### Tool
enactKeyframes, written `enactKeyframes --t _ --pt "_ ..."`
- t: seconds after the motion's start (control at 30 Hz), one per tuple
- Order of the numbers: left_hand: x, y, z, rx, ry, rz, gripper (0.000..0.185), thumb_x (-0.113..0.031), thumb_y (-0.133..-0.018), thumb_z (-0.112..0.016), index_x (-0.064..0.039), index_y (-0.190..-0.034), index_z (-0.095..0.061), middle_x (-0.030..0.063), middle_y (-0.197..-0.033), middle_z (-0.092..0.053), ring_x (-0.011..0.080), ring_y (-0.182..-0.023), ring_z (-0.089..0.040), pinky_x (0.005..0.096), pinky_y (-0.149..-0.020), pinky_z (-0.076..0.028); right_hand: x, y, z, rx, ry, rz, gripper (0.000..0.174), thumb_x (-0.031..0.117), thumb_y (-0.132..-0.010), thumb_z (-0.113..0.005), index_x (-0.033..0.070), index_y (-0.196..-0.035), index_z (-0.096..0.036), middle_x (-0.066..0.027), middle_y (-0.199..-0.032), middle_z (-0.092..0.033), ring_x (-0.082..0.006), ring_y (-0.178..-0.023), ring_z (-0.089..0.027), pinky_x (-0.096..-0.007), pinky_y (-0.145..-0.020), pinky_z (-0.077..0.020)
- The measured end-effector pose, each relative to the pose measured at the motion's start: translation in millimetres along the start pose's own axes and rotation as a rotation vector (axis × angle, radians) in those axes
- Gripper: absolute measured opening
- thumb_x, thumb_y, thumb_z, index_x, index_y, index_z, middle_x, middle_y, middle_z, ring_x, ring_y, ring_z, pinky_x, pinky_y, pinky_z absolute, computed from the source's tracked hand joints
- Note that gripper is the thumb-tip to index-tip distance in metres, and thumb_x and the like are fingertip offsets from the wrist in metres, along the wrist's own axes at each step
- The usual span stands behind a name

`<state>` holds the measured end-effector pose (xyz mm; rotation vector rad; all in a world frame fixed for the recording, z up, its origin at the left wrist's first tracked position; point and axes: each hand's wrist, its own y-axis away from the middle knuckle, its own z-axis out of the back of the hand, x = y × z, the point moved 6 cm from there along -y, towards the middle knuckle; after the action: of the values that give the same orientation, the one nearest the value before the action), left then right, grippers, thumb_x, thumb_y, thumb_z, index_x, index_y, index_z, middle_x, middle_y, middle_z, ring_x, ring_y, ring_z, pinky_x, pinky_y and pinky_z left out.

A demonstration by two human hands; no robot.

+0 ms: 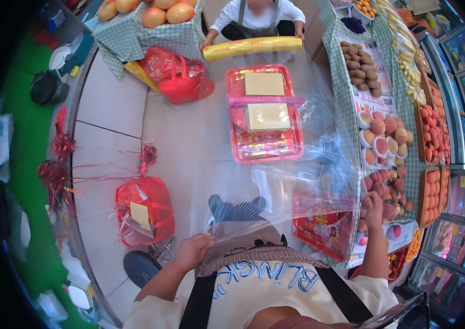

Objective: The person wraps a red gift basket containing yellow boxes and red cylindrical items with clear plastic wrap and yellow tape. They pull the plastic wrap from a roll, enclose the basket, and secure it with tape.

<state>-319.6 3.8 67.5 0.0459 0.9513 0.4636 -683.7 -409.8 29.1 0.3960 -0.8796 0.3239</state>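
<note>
A wide sheet of clear plastic film (pixel 232 177) spreads above the tiled floor. My left hand (pixel 194 251) pinches its near left edge. At the right, my right hand (pixel 371 207) grips the other near corner, beside the peaches. Beyond, a crouching person (pixel 253 18) holds a yellow roll of film (pixel 253 47) by both ends. Between us a red tray (pixel 235 146) lies on the floor beneath the film, with two pale gold boxes (pixel 263 84) and red-and-gold packets on it. A pink strip (pixel 266 100) crosses the tray between the boxes.
Red bags (pixel 146 209) stand on the floor at the left, near red ribbon bows (pixel 147 158) and a round stool (pixel 142 268). At the right, a checked-cloth table (pixel 341 82) bears kiwifruit (pixel 359 68) and peaches (pixel 384 140). A red patterned tray (pixel 322 224) leans against it.
</note>
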Motion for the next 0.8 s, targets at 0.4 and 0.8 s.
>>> enactKeyframes --t 0.4,0.8 --pt "143 -29 -71 0.02 0.211 0.605 0.034 -0.029 -0.083 -0.059 -0.005 -0.102 -0.046 0.0134 -0.072 -0.063 0.0266 -0.072 -0.064 0.0346 -0.066 -0.047 -33 -20 -74 0.107 0.505 -0.064 0.051 0.02 -0.075 -0.049 0.008 -0.124 -0.043 -0.0214 -0.071 -0.06 -0.0383 -0.07 -0.059 -0.0459 -0.067 -0.0455" --pt "248 -61 -167 0.003 0.367 0.936 0.039 -0.025 -0.081 -0.061 0.0 -0.104 -0.041 0.014 -0.072 -0.061 0.0211 -0.058 -0.063 0.0302 -0.057 -0.048 -137 -57 -126 -0.055 0.783 -0.349 0.033 0.037 -0.082 -0.057 0.004 -0.078 -0.06 -0.0178 -0.073 -0.063 -0.0357 -0.071 -0.062 -0.0448 -0.065 -0.0474"
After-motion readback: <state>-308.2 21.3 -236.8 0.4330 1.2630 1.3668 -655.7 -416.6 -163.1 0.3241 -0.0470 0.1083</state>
